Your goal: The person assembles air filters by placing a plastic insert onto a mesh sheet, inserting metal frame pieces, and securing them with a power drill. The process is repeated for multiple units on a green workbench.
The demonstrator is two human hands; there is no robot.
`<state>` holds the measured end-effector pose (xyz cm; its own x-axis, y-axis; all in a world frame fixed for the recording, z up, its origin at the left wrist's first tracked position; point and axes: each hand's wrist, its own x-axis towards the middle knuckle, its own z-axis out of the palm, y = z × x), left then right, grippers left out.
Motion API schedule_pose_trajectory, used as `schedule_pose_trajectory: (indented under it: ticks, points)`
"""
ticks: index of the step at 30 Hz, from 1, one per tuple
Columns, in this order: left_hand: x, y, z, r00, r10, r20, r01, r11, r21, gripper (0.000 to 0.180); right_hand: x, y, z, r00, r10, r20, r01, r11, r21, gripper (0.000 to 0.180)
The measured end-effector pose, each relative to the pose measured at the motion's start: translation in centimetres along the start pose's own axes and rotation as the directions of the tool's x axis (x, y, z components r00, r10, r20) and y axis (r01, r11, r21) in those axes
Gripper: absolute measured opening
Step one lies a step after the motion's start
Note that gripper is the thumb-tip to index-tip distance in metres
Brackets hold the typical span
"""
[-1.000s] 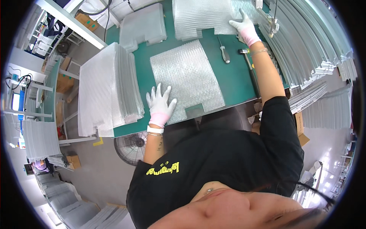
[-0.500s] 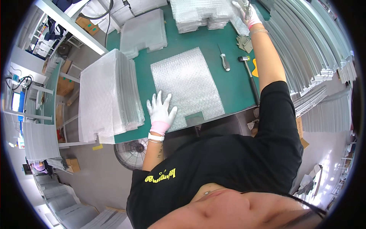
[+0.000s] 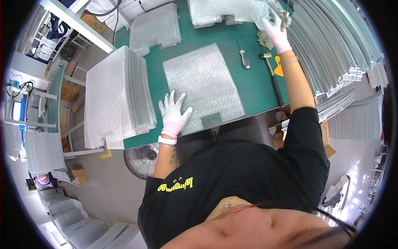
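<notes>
A sheet of bubble wrap (image 3: 202, 85) lies flat on the green table (image 3: 253, 89). My left hand (image 3: 174, 110), in a white glove, rests with fingers spread on the sheet's near left corner. My right hand (image 3: 274, 25), also gloved, is stretched far out to the right and is closed around a metal piece (image 3: 281, 13) at the edge of a rack of long aluminium profiles (image 3: 331, 50).
A tall stack of bubble wrap sheets (image 3: 118, 97) stands left of my left hand. More stacks (image 3: 155, 29) lie at the back. A screwdriver (image 3: 243, 56), a rubber mallet (image 3: 271, 74) and an orange scraper (image 3: 278, 68) lie on the right. A fan (image 3: 141, 159) stands under the table edge.
My right arm has stretched farther away toward the profile rack and taken hold of the metal piece. My left hand has stayed on the sheet's corner.
</notes>
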<state>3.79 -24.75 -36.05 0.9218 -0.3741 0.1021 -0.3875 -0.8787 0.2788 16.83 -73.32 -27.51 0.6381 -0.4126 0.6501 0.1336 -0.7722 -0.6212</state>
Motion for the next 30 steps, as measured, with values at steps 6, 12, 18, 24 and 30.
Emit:
schedule_pose_trajectory:
  ticks: [6, 12, 18, 24, 30]
  points:
    - [0.3, 1.0, -1.7, 0.993, -0.077, 0.088, 0.077, 0.997, 0.003, 0.065, -12.3, -1.2, -8.0, 0.93, -0.053, 0.363, 0.153, 0.955, -0.254, 0.04]
    - [0.1, 1.0, -2.0, 0.994, -0.044, 0.099, 0.042, 0.999, 0.015, 0.066, -17.2, 3.5, -14.1, 0.955, 0.085, 0.285, 0.112, 0.787, -0.607, 0.051]
    - [-2.6, 2.6, -2.6, 0.993, -0.051, 0.108, 0.042, 0.995, 0.086, 0.065, -14.6, 4.2, -14.6, 0.816, 0.474, 0.33, -0.124, 0.701, -0.702, 0.064]
    - [-5.5, 4.3, -3.0, 0.959, 0.009, -0.284, -0.002, 1.0, 0.027, 0.071, -17.6, 4.8, -17.1, 0.93, 0.293, 0.22, -0.154, 0.858, -0.491, 0.057]
    - [-11.1, 3.6, -2.6, 0.885, 0.149, -0.441, -0.287, 0.921, -0.265, 0.059, -21.7, 4.9, -18.2, 0.968, 0.195, 0.16, -0.029, 0.715, -0.699, 0.046]
